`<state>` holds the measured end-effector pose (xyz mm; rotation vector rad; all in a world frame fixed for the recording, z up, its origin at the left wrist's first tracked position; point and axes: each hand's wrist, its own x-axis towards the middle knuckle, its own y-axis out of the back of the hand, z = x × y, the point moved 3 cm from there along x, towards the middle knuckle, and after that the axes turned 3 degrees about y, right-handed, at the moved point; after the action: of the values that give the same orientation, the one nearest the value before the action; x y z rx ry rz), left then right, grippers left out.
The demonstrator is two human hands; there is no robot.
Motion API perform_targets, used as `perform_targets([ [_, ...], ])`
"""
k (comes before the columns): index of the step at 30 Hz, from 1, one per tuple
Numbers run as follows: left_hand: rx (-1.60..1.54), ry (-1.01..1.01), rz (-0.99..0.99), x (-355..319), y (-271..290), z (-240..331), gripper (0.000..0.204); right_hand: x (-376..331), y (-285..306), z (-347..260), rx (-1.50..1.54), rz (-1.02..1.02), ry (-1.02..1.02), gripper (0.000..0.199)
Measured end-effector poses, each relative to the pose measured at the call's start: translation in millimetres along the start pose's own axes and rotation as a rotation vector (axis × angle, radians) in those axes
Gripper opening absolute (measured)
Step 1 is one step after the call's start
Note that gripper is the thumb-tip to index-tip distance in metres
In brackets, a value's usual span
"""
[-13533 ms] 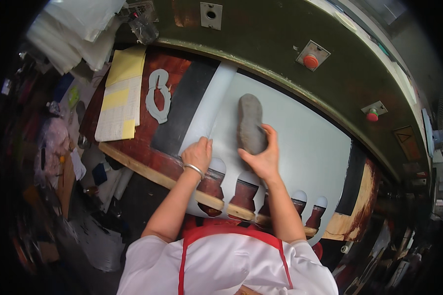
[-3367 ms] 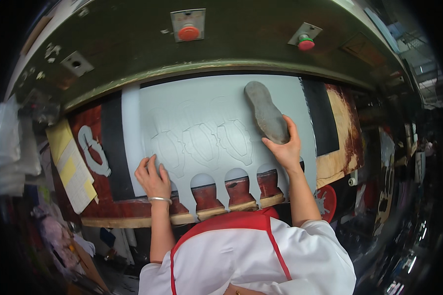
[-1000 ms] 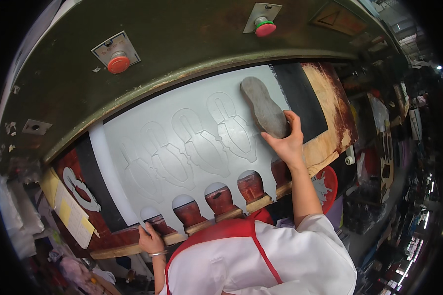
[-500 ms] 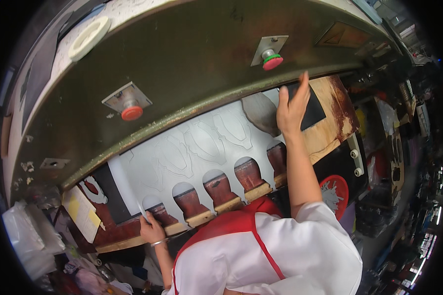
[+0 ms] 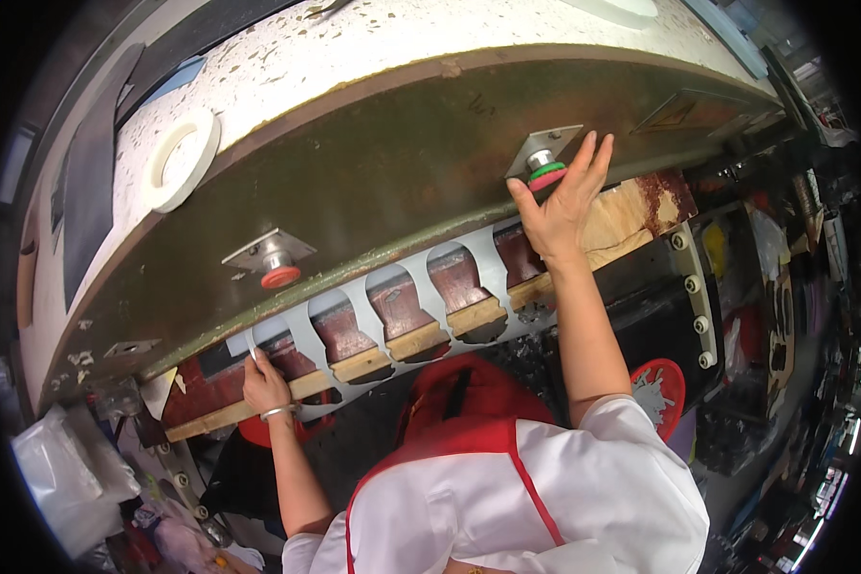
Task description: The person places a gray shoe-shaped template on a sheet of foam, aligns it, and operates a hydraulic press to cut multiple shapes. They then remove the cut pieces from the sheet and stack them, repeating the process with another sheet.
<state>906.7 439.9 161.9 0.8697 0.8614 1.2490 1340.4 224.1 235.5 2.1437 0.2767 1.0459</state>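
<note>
A pale grey sheet [image 5: 353, 316] with rounded cut-outs along its near edge lies on a dark red board [image 5: 342, 330] with a wooden edge, and its front strip hangs over that edge. At the sheet's left end, my left hand [image 5: 266, 383], with a bracelet at the wrist, pinches its edge. My right hand [image 5: 566, 215] is raised at the right, fingers apart, thumb and fingers on either side of a pink and green push button [image 5: 547, 177] on the green machine beam [image 5: 383, 182]. Whether it touches the button, I cannot tell. The beam hides the sheet's far part.
A red button [image 5: 279, 275] sticks out of the beam's left part. On the speckled top rests a white roll [image 5: 182, 161]. Right of my arm stands a red basket [image 5: 658, 397] with grey scraps. Clear plastic bags [image 5: 72, 469] hang at the left.
My right hand has moved from above the board to the push button. More of the sheet and board is now under the beam. My left hand keeps the sheet's edge.
</note>
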Motion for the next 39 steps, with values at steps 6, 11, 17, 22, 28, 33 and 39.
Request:
perform_targets([
  [6,-0.047,0.002,0.042,-15.8,0.5,-9.1,0.041,-97.7,-1.5,85.6,0.277,-0.208,-0.823,0.052],
  [11,0.048,-0.034,0.069,-16.8,-6.1,-20.3,0.041,-103.2,-7.2,106.2,0.079,-0.286,-0.613,0.034],
  [17,-0.338,-0.186,0.059,-87.6,20.5,-40.5,0.035,-144.3,81.2,70.1,0.164,-0.164,-0.512,0.024],
  [22,-0.403,-0.191,-0.008,-139.7,27.9,-68.7,0.032,-166.2,139.2,58.6,-0.104,-0.159,-0.348,0.028],
  [28,-0.435,-0.135,-0.11,-124.6,22.3,-95.0,0.042,-163.4,90.3,16.4,-0.002,-0.38,-0.101,0.082],
  [33,-0.203,0.269,-0.138,-165.9,27.0,-117.0,0.041,-189.7,99.4,-0.3,0.032,-0.234,-0.148,0.078],
  [39,-0.194,0.182,-0.026,-221.5,39.0,-126.4,0.04,-203.7,161.8,44.1,0.989,-0.322,-0.858,0.071],
])
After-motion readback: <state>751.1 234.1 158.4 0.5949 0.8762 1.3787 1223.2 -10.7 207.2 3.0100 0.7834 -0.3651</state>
